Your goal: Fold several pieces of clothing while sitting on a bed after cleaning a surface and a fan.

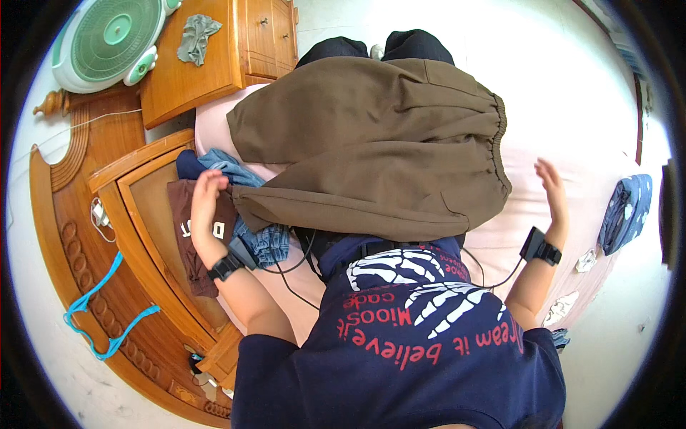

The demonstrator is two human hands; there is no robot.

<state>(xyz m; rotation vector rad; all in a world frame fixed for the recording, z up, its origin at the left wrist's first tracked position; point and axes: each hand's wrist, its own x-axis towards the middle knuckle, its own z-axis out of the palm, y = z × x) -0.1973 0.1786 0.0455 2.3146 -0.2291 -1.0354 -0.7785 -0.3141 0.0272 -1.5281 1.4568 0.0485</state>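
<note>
Brown trousers with an elastic waistband lie spread across my lap, the waistband towards the right and the leg ends towards the left. My left hand is raised at the trouser hems, fingers slightly bent, holding nothing; whether it touches the cloth I cannot tell. Beneath and beside it lie a maroon garment with white lettering and some blue denim clothing. To the right of the waistband, my right hand is held up, apart from the trousers and with nothing in it.
A folded dark blue garment with white spots lies at the bed's right edge. A wooden headboard with a blue strap stands at left. Farther up are a wooden cabinet, a grey cloth and a green-white fan. Cables run from both wrist devices.
</note>
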